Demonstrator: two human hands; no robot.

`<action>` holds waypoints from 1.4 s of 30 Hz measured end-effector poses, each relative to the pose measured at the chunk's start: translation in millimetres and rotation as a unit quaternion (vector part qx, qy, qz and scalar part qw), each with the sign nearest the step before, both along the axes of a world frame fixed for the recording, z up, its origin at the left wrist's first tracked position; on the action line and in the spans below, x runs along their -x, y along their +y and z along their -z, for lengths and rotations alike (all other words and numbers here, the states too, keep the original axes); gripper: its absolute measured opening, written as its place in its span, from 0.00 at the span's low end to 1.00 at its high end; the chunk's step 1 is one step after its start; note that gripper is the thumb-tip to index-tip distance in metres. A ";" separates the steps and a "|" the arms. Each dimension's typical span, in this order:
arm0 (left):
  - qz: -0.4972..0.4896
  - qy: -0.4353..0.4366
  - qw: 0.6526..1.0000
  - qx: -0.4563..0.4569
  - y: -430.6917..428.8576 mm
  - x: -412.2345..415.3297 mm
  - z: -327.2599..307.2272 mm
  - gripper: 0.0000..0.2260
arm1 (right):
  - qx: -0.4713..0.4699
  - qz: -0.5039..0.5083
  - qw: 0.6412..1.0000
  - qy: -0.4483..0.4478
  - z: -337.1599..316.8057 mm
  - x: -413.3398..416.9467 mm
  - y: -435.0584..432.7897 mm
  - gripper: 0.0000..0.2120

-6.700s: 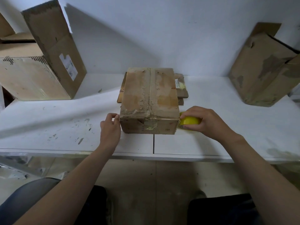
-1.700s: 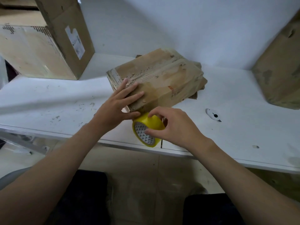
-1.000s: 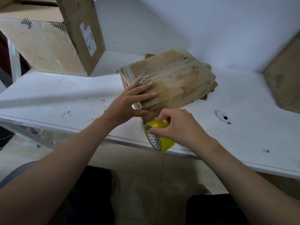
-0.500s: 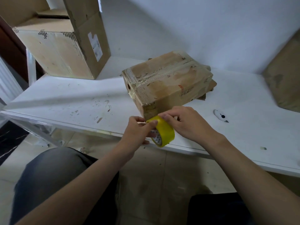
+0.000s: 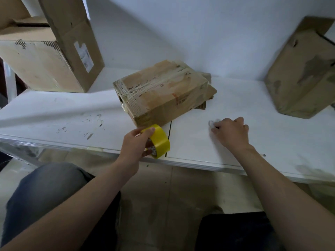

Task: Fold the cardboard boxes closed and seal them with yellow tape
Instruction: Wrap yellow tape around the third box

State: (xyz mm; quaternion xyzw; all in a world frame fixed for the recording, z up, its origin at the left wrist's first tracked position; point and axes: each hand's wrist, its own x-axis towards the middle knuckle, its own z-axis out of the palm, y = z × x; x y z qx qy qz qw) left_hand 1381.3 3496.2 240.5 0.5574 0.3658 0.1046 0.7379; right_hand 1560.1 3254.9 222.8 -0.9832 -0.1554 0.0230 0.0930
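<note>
Head view: at lower centre a yellow tape roll [image 5: 159, 140] is gripped by the left hand [image 5: 135, 146], just in front of the closed small cardboard box [image 5: 163, 91] lying on the white table [image 5: 54, 113]. The right hand [image 5: 231, 133], right of centre, is curled at a blurred whitish object [image 5: 212, 123]; whether it is grasped cannot be told. A large open box [image 5: 45, 55] is seen at upper left, a worn box [image 5: 304, 75] at far right.

Bare table [image 5: 244, 105] between boxes [image 5: 163, 91]
</note>
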 end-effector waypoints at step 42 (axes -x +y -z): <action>-0.026 -0.052 0.994 0.092 -5.1 17.0 12.4 0.16 | -0.123 -0.446 0.886 0.006 -72.3 47.7 157.9 0.10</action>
